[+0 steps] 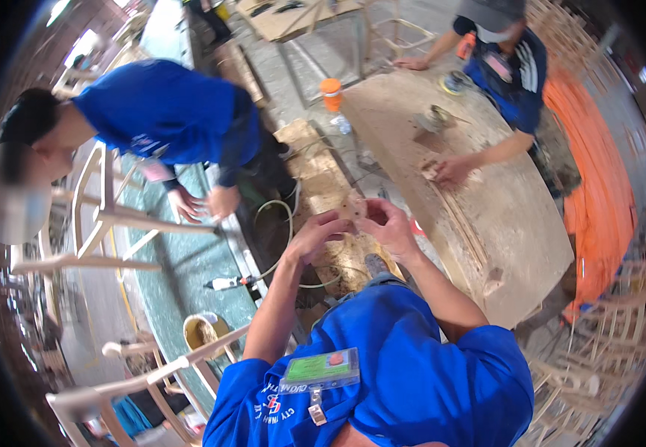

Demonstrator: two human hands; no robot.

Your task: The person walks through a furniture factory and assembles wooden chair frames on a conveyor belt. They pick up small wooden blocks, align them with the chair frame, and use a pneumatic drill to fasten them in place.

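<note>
In front of my chest my two hands are raised close together above the dusty wooden plank. A small, flat, pale piece with dark spots [355, 208] shows between them; its exact kind is too small to make out. My right hand [388, 229] has its thumb and fingers closed on the edge of this piece. Beside it, my left hand [318, 234] has its fingers stretched toward the piece, apart from one another, and whether they touch it is unclear.
At left a co-worker [166, 112] leans over a green bench [188, 283] with wooden chair frames [106, 216], a white-and-black tool [226, 283] and a bucket [221, 325]. At right another person [513, 74] works at a wooden table [517, 216]. A pale hose [291, 223] loops nearby; an orange cup [331, 94] stands ahead.
</note>
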